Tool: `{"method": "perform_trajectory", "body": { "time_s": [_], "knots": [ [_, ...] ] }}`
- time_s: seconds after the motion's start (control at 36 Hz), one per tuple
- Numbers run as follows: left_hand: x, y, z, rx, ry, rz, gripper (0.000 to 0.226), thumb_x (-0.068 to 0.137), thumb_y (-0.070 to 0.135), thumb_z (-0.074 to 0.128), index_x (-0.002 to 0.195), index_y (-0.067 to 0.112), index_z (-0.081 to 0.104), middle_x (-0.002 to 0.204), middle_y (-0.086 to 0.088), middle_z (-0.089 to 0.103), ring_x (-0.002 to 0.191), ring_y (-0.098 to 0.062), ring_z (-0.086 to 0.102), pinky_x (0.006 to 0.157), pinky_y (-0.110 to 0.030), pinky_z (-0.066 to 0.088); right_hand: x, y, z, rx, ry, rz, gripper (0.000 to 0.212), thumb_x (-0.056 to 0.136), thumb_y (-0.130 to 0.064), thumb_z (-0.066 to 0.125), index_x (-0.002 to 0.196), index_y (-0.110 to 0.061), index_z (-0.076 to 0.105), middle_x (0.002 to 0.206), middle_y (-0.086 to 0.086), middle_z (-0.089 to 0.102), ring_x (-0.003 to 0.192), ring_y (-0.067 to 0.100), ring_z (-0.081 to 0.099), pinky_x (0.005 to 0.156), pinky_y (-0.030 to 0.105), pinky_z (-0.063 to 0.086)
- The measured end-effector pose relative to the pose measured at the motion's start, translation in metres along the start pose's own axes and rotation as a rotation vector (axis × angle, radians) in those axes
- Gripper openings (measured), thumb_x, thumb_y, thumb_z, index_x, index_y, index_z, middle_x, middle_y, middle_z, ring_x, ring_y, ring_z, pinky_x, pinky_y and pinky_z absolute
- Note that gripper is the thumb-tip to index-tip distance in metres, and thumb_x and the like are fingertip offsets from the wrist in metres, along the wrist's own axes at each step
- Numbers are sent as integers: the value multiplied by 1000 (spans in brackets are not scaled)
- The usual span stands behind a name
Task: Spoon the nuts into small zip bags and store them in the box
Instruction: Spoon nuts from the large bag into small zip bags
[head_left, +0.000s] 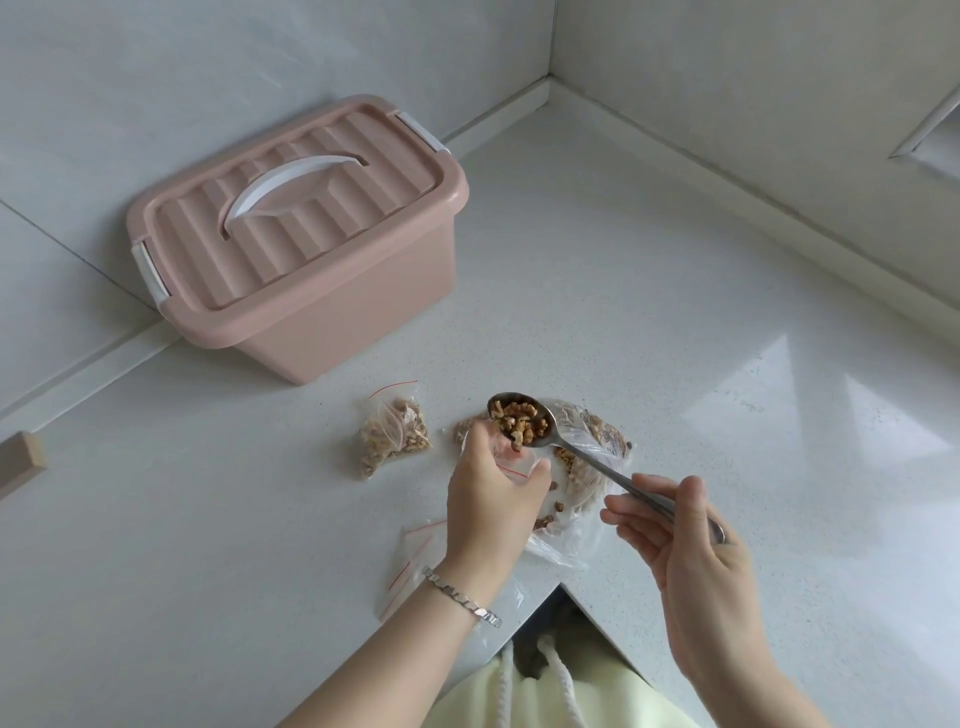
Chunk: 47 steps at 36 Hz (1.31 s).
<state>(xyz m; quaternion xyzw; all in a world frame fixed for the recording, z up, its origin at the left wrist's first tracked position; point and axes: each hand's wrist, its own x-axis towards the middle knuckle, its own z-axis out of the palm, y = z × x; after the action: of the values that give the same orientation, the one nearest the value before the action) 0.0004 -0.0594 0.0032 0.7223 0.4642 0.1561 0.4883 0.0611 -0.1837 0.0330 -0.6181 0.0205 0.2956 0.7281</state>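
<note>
Right now your left wrist, with its metal bracelet (462, 597), lies over a few empty zip bags (415, 545) with red seal lines, flat on the white counter (675, 338) near its front edge. Your right hand (691, 530) is curled round the handle end of the spoon (602, 465), thumb on top (the bowl points away from you, to the left). Your left hand (493, 493) pinches a small zip bag (511, 465) by its mouth between thumb and fingers. The spoon's bowl, heaped with nuts (519, 421), hovers right at that mouth. Under the spoon a large clear bag (597, 441) holding more nuts lies open on the counter. A filled zip bag (395, 434) lies just to the left of it, apart from your hand. Farthest back, the pink box (322, 291) stands against the wall with its lid on and its white handle folded flat.
</note>
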Motion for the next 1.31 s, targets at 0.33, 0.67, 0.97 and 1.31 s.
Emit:
{"method": "perform_trajectory", "body": {
  "time_s": [0.33,0.67,0.97,1.31],
  "knots": [
    [2,6,-2,-38,26,20,27,78,25,70,96,19,51,86,8,60,77,-3,56,61,-9,40,-7,-1,-3,-77,-22,-175,58,62,-77,58,76,-23,73,73,11,71,70,24,69,63,20,54],
    [4,0,2,-80,35,126,25,77,16,71,91,21,51,93,8,57,90,-1,54,81,-10,41,-12,1,-7,-346,-29,-568,34,94,-51,38,87,-39,69,79,-16,70,75,5,65,71,14,49],
    [0,-6,-5,-244,233,435,29,75,24,67,99,27,51,102,2,62,109,-10,56,99,-19,39,9,2,-23,-228,111,-388,50,76,-74,44,80,-32,71,75,-1,72,73,17,68,67,19,53],
    [0,-34,-23,-221,120,170,52,73,3,73,102,34,42,81,11,62,91,-2,57,92,-5,34,34,44,-48,-616,-19,-191,26,91,-30,46,77,-32,68,73,-9,70,74,4,65,68,14,49]
  ]
}}
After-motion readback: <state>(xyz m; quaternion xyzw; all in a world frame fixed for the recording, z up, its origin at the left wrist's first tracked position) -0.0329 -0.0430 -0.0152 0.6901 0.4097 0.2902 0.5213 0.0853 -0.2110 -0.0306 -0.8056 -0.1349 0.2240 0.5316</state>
